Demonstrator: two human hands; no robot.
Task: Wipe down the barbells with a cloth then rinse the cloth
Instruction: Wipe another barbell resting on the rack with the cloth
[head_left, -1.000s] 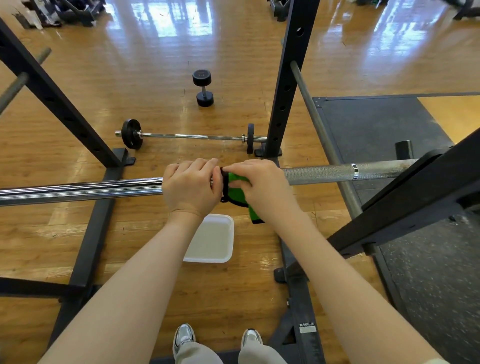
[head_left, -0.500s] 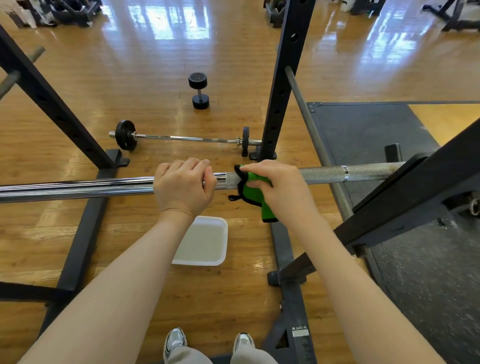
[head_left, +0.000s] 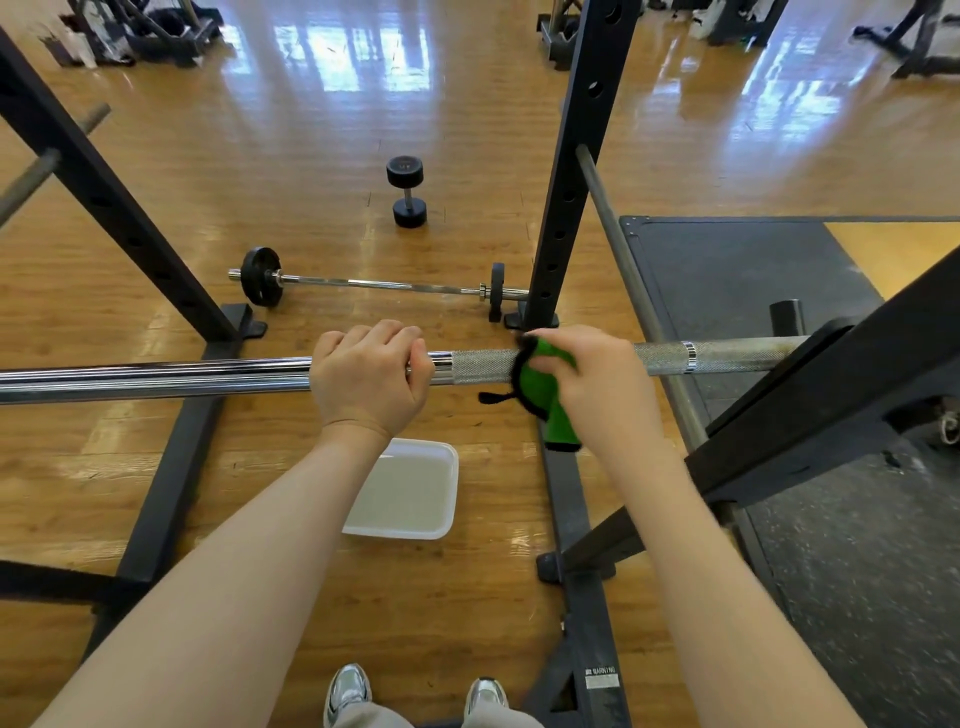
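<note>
Two hands, left hand (head_left: 370, 376) and right hand (head_left: 597, 382), around one racked barbell (head_left: 156, 376), right clamping one green cloth (head_left: 545, 384).

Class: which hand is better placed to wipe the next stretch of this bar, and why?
Right. The right hand already wraps the green cloth around the bar; the left hand only steadies it.

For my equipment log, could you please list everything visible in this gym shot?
Long chrome steel barbell: one, silver, resting across the rack.
Green cloth with black edging: one, wrapped round that bar's knurled part.
Shallow white plastic tray: one, holding liquid, on the floor under the bar.
Short loaded barbell: one, chrome with black plates, on the floor beyond.
Black dumbbell: one, farther back.
Black steel rack: one, framing the bar.
Dark rubber mat: one, right.
Shoes: two, grey-white, bottom.
Hands: left hand gripping the bar; right hand pressing the cloth.
</note>
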